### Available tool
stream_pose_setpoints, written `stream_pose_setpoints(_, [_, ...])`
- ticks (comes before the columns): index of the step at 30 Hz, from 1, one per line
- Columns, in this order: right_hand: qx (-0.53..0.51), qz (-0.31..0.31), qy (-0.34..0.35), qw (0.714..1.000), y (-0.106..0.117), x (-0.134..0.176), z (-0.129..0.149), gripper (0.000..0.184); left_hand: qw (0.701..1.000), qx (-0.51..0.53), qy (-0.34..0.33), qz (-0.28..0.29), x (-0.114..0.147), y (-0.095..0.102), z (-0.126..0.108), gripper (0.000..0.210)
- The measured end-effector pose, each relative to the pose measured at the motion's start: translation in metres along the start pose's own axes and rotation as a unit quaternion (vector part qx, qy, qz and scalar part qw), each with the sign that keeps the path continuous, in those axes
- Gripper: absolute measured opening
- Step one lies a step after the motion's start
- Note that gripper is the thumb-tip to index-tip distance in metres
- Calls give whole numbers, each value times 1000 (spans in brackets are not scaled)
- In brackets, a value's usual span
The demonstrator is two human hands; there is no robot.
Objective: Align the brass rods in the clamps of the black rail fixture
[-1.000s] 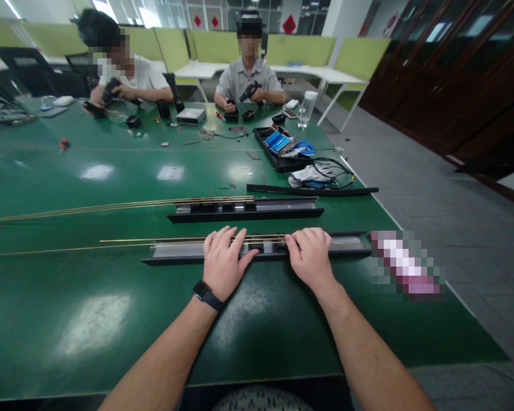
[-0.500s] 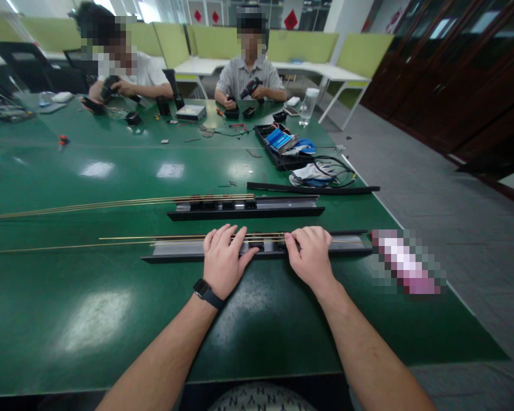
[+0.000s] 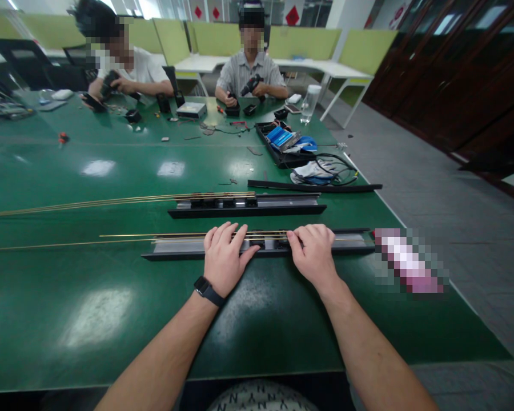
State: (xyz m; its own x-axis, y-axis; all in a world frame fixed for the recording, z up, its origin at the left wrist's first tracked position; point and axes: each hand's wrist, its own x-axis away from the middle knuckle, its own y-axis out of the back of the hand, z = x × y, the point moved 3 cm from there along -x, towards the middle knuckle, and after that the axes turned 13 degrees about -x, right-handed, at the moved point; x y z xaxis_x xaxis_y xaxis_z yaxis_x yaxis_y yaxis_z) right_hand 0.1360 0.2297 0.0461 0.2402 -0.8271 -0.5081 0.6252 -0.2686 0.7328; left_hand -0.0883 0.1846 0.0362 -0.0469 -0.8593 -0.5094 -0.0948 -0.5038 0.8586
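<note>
Resting left hand [image 3: 226,260], thumb apart, across rods [image 3: 137,234] over near channel [image 3: 175,257], likely to keep them lined up. Holding right hand [image 3: 314,254] curled narrow beside blocks [image 3: 281,243], thumb close to fingers, probably steadying rods; cannot tell whether actually pinching. See far channel [image 3: 248,212] just beyond, also bearing rods, perhaps set within easy reach.

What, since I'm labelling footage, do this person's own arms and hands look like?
Both forearms are bare, without visible sleeves. The left hand is ungloved, with a rectangular black smartwatch on a dark strap. The right hand has neither glove nor watch.
</note>
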Motion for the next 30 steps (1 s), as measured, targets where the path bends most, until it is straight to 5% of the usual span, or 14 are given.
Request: stream_pose_setpoints(30, [14, -16, 13, 1000, -4, 0, -3, 33, 1000, 8, -4, -15, -1, -1, 1, 49])
